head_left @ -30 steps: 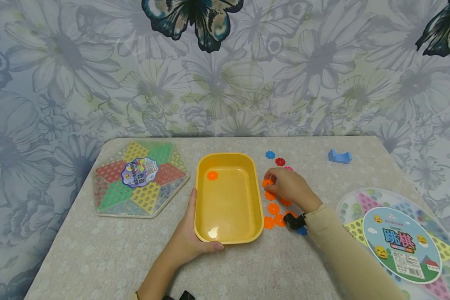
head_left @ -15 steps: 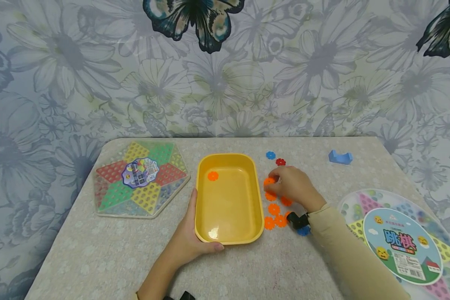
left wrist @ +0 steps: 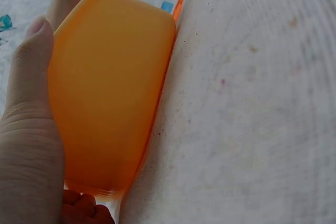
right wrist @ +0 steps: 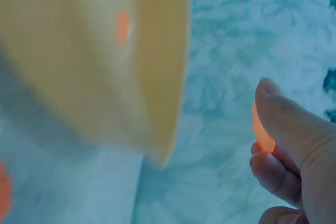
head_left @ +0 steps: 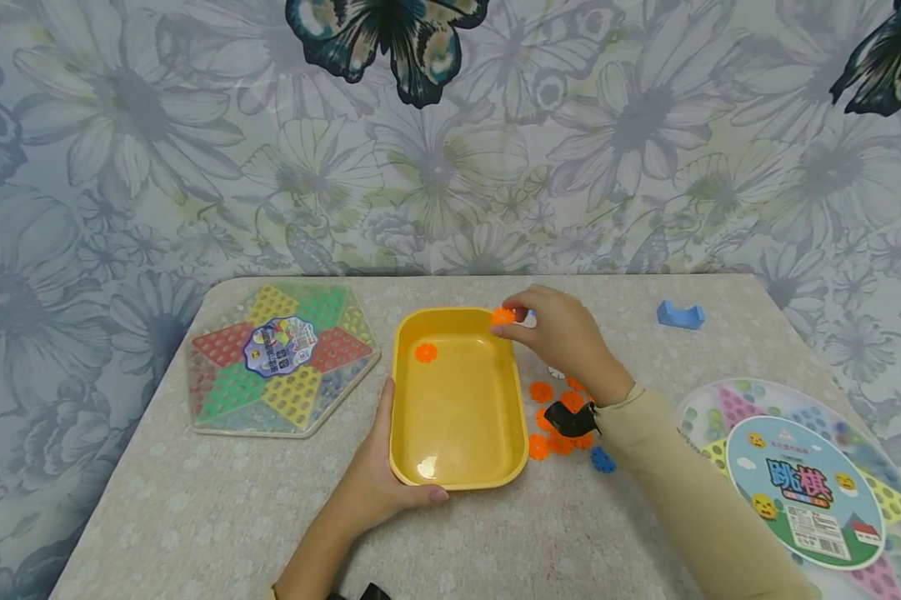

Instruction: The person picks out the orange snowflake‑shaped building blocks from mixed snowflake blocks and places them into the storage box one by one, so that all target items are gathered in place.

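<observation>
A yellow plastic tray (head_left: 458,408) stands mid-table, with one orange flower-shaped disc (head_left: 426,352) lying in its far left part. My left hand (head_left: 382,471) grips the tray's near left corner, the thumb on the near side and the fingers along the left wall. Above the tray's far right corner, my right hand (head_left: 566,333) pinches another orange flower-shaped disc (head_left: 503,317) between thumb and fingers; the right wrist view shows this disc (right wrist: 262,132) clear of the rim. Several orange discs (head_left: 561,443) lie right of the tray, partly hidden by the right wrist, with a blue disc (head_left: 603,459) nearby.
A hexagonal board-game box (head_left: 228,383) lies left of the tray. A round board-game box (head_left: 806,492) is at the near right. A small blue bracket-like piece (head_left: 680,315) stands at the back right. The patterned wall (head_left: 450,192) rises behind the table.
My right hand has lifted an orange disc from the pile and carried it up and left to the tray's far right corner. The left hand and tray have stayed still.
</observation>
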The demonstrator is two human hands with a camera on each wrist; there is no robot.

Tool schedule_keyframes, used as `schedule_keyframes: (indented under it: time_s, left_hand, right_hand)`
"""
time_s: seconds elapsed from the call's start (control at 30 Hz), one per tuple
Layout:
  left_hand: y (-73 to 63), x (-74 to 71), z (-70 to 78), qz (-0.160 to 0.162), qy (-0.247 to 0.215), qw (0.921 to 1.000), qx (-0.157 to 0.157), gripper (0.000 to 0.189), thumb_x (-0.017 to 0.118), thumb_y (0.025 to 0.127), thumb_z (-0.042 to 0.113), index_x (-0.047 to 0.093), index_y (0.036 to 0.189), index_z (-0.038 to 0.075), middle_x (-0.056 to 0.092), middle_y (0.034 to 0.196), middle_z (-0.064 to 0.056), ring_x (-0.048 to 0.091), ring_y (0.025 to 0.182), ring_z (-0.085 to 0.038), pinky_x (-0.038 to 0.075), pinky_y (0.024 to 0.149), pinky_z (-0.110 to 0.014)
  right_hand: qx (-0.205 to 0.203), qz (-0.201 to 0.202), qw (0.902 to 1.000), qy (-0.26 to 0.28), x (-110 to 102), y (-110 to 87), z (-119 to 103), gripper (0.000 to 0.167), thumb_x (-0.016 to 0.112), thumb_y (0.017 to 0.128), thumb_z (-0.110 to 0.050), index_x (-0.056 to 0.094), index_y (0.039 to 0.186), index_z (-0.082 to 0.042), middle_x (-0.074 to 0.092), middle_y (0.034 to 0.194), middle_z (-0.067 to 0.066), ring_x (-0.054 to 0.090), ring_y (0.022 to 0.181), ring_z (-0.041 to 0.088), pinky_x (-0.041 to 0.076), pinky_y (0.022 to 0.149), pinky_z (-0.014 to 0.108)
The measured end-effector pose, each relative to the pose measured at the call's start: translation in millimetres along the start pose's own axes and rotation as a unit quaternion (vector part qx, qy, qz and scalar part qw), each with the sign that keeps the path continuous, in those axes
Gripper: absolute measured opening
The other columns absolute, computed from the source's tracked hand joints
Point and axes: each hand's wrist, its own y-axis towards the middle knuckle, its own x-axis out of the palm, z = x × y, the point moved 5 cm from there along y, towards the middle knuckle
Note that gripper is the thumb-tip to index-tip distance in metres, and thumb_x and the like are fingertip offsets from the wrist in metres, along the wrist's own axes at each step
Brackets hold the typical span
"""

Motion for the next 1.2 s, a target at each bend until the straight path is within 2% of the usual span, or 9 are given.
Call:
schedule_keyframes:
  time_s: [0.13, 0.27, 0.4, 0.5, 0.6, 0.73, 0.8, 1.0, 1.2]
  left_hand:
    - [-0.7, 0.3, -0.4, -0.001, 0.005, 1.0000, -0.003, 0.148, 0.098, 0.058, 0.024, -0.012, 0.157, 0.040, 0.012, 0.167, 0.008, 0.036, 0.144, -0.015, 0.028, 0.111, -0.014]
    - [-1.3, 0.7, -0.3, 0.000, 0.014, 0.9999, -0.007, 0.148, 0.097, 0.059, 0.027, -0.013, 0.157, 0.040, 0.012, 0.168, 0.004, 0.035, 0.145, -0.017, 0.028, 0.111, -0.015]
    - [-1.5, 0.4, 0.2, -0.001, 0.018, 0.9998, -0.010, 0.147, 0.097, 0.059, 0.028, -0.013, 0.156, 0.040, 0.012, 0.168, 0.004, 0.036, 0.145, -0.017, 0.028, 0.111, -0.017]
    - [-1.3, 0.2, 0.6, -0.001, 0.020, 0.9997, -0.010, 0.147, 0.097, 0.060, 0.029, -0.013, 0.157, 0.040, 0.013, 0.167, 0.005, 0.037, 0.144, -0.016, 0.029, 0.111, -0.017]
    - [-0.9, 0.1, 0.9, 0.000, 0.018, 0.9998, -0.012, 0.146, 0.097, 0.059, 0.029, -0.012, 0.157, 0.040, 0.015, 0.167, 0.007, 0.038, 0.144, -0.016, 0.029, 0.111, -0.017]
    - [-0.5, 0.0, 0.7, -0.001, 0.014, 0.9998, -0.013, 0.147, 0.097, 0.059, 0.030, -0.012, 0.157, 0.041, 0.015, 0.167, 0.007, 0.037, 0.144, -0.017, 0.027, 0.112, -0.015]
    - [-0.3, 0.1, 0.4, -0.003, 0.013, 0.9998, -0.012, 0.147, 0.097, 0.059, 0.031, -0.012, 0.157, 0.041, 0.014, 0.167, 0.006, 0.036, 0.145, -0.017, 0.026, 0.111, -0.014]
    - [-0.6, -0.5, -0.2, -0.003, 0.015, 0.9998, -0.011, 0.147, 0.097, 0.059, 0.031, -0.012, 0.156, 0.041, 0.013, 0.167, 0.005, 0.035, 0.146, -0.017, 0.026, 0.111, -0.013]
    - [-1.9, -1.4, -0.4, -0.002, 0.024, 0.9996, -0.012, 0.146, 0.097, 0.060, 0.031, -0.013, 0.157, 0.040, 0.016, 0.167, 0.004, 0.038, 0.144, -0.016, 0.028, 0.111, -0.016]
  right_hand:
    - [-0.027, -0.013, 0.9995, 0.008, 6.9, 11.0, -26.6, 0.041, 0.074, 0.086, -0.048, 0.073, 0.109, -0.014, 0.064, 0.091, -0.002, 0.052, 0.075, 0.016, 0.045, 0.066, 0.029]
    - [-0.049, -0.037, 0.9981, 0.007, 24.8, 19.4, -46.7, 0.038, 0.075, 0.085, -0.045, 0.073, 0.105, -0.013, 0.064, 0.089, -0.002, 0.055, 0.077, 0.015, 0.047, 0.067, 0.027]
    - [-0.060, -0.078, 0.9951, -0.008, 46.6, 25.8, -62.4, 0.035, 0.077, 0.085, -0.043, 0.073, 0.098, -0.011, 0.066, 0.087, -0.001, 0.056, 0.076, 0.015, 0.048, 0.069, 0.028]
    - [-0.061, -0.118, 0.9908, -0.027, 62.7, 29.0, -70.7, 0.037, 0.076, 0.085, -0.044, 0.074, 0.099, -0.010, 0.065, 0.086, 0.000, 0.055, 0.076, 0.015, 0.048, 0.070, 0.028]
    - [-0.059, -0.144, 0.9866, -0.048, 78.0, 30.6, -74.5, 0.037, 0.076, 0.084, -0.046, 0.075, 0.100, -0.013, 0.064, 0.085, -0.003, 0.055, 0.076, 0.014, 0.046, 0.070, 0.027]
    - [-0.056, -0.159, 0.9844, -0.052, 96.3, 30.6, -73.0, 0.028, 0.077, 0.084, -0.046, 0.073, 0.086, -0.019, 0.059, 0.075, -0.007, 0.053, 0.071, 0.014, 0.041, 0.061, 0.027]
    - [-0.052, -0.162, 0.9844, -0.045, 103.2, 30.3, -71.0, 0.025, 0.078, 0.083, -0.045, 0.073, 0.084, -0.020, 0.059, 0.073, -0.008, 0.053, 0.070, 0.014, 0.041, 0.060, 0.026]
    - [-0.045, -0.169, 0.9840, -0.037, 113.9, 30.0, -66.7, 0.030, 0.081, 0.081, -0.041, 0.078, 0.102, -0.019, 0.068, 0.087, -0.009, 0.059, 0.079, 0.013, 0.048, 0.070, 0.027]
    - [-0.044, -0.181, 0.9818, -0.034, 118.1, 31.2, -65.8, 0.028, 0.083, 0.079, -0.039, 0.079, 0.099, -0.020, 0.071, 0.089, -0.009, 0.063, 0.082, 0.013, 0.051, 0.073, 0.028]
